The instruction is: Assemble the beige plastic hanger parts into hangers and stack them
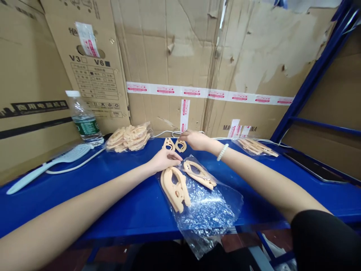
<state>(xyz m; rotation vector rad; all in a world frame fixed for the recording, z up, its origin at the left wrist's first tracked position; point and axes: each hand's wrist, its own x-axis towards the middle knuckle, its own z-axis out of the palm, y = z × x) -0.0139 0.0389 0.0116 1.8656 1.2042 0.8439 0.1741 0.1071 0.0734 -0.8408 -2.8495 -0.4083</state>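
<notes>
Near the table's middle, my left hand [166, 160] has its fingertips closed at the upper edge of a clear plastic bag [211, 205]. On that bag lie two beige folding hangers, one [175, 190] below my left hand and a second [199, 174] to its right. Farther back, my right hand [195, 140] reaches leftward, its bent fingers at the top of another folding hanger [181, 146]. Just left of this one is a similar hanger [168, 144], behind my left hand. The right fingertips overlap the hanger, and their exact grip is small in view.
Bagged hangers [129, 137] lie at the back left, with more [255, 146] at the back right. A water bottle [86, 126], a pale blue hairbrush [53, 163], a white cable [76, 168] and a dark phone [314, 166] surround the work area. Cardboard [169, 56] walls the back.
</notes>
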